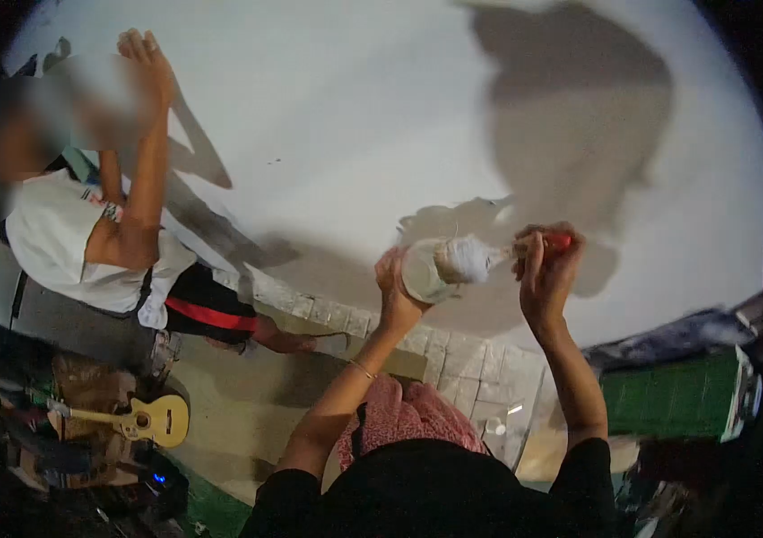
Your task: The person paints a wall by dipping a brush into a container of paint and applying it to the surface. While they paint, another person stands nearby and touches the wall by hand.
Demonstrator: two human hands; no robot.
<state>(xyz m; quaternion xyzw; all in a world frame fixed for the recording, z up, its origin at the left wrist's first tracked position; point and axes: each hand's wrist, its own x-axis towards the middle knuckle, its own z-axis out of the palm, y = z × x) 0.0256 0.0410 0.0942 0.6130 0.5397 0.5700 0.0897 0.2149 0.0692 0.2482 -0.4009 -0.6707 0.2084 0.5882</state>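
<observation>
My left hand [397, 291] is wrapped round the side of a round, pale, see-through container [421, 271], held up in front of the white wall. In my right hand [546, 269] is a paintbrush [469, 259] with a red handle, its fingers curled round the handle. The brush points left, and its white-coated head with tan bristles overlaps the mouth of the container. Both hands are close together at chest height, and their shadows fall on the wall.
Another person [86, 242] in a white shirt is at the left, arm raised against the wall [337, 117]. A yellow guitar [156, 420] lies lower left. A tiled ledge [471, 354] runs along the wall's foot. A green panel [668, 394] is at the right.
</observation>
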